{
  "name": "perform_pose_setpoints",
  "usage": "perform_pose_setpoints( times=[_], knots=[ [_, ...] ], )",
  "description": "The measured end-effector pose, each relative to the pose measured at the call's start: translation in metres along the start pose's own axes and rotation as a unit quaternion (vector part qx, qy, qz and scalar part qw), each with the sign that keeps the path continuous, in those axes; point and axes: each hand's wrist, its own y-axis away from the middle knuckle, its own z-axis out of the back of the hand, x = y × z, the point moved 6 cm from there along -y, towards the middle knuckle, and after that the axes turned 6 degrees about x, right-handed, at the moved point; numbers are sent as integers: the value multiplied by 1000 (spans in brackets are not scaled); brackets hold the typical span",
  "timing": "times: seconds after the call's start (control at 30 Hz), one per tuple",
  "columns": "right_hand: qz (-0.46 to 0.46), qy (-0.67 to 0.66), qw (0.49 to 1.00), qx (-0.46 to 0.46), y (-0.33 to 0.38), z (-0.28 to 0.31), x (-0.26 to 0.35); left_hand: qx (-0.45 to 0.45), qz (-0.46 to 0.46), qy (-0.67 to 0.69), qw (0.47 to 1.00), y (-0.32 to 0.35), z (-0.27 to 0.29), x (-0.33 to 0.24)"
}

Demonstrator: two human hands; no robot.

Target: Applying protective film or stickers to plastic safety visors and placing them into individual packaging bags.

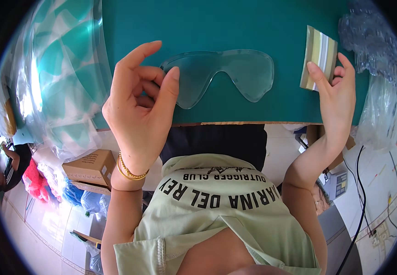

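Note:
A clear one-piece goggle lens (249,68) with a nose notch lies across the green tabletop in front of me. My left hand (141,91) is over its left end, the index finger stretched out, the thumb apart and the other fingers loosely curled. Whether those curled fingers touch the lens edge I cannot tell. Over at the right, my right hand (336,85) grips a flat rectangular pad (320,52) with tan, yellow and white stripes, thumb on top and fingers at its right side.
Clear plastic sheets with lens-shaped pieces (65,68) cover the table's left side. A pile of clear plastic pieces (372,41) sits at the far right, with plastic film (379,110) hanging below. A cardboard box (90,168), colored bags (38,183) and a black cable (361,197) are lower down.

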Motion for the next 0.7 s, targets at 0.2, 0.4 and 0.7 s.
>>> perform_pose_setpoints(
  times=[0.2, 0.4, 0.7],
  knots=[
    [-55, -444, 887, 115, 15, 9, 43, 10, -3, -3, 1000, -2, -3, -3],
    [-14, -252, 945, 208, 34, -11, 90, -9, -15, 9, 1000, 1, -1, 0],
    [-28, -306, 947, 93, 43, 4, 40, 2, -15, 14, 1000, 1, 0, 2]
  ],
)
